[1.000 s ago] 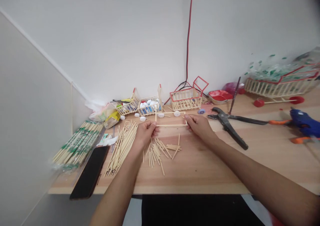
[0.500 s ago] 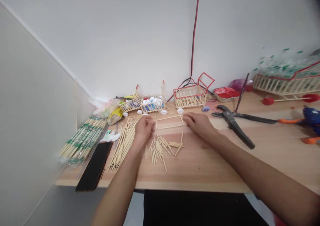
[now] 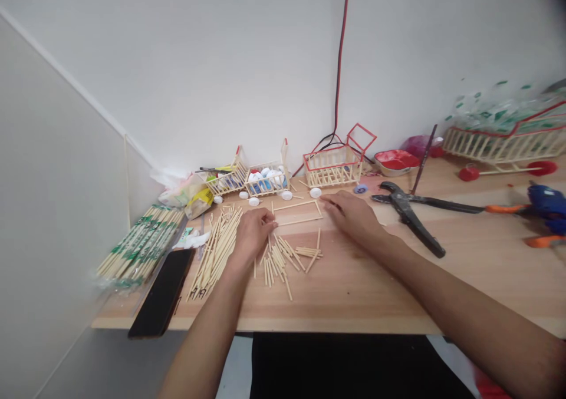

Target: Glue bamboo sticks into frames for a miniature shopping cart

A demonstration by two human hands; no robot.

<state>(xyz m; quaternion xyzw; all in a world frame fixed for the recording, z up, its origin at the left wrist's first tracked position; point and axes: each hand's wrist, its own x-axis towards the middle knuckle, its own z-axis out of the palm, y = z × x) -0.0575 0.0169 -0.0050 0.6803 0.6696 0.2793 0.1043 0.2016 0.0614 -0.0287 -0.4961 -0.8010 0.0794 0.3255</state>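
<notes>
Both hands are resting low on the desk [image 3: 354, 293], one at each end of a small stick frame [image 3: 297, 212].

- Stick frame: a flat rectangle of thin wooden sticks, lying on the desk between the hands, just in front of the little stick baskets.
- Left hand [image 3: 251, 233]: lying palm down, fingers loosely curled with the tips at the frame's left end; gripping nothing that shows.
- Right hand [image 3: 351, 214]: lying palm down, fingers relaxed and slightly spread, tips just beside the frame's right end; whether they are touching it, cannot tell.
- Short cut sticks [image 3: 283, 257] are lying scattered just below the frame, near the left hand.
- Long sticks [image 3: 216, 251] are lying in a loose pile left of that hand.
- Black pliers [image 3: 409, 213] are lying right of the right hand.
- Black phone [image 3: 161, 296] is sitting at the desk's left front edge.
</notes>
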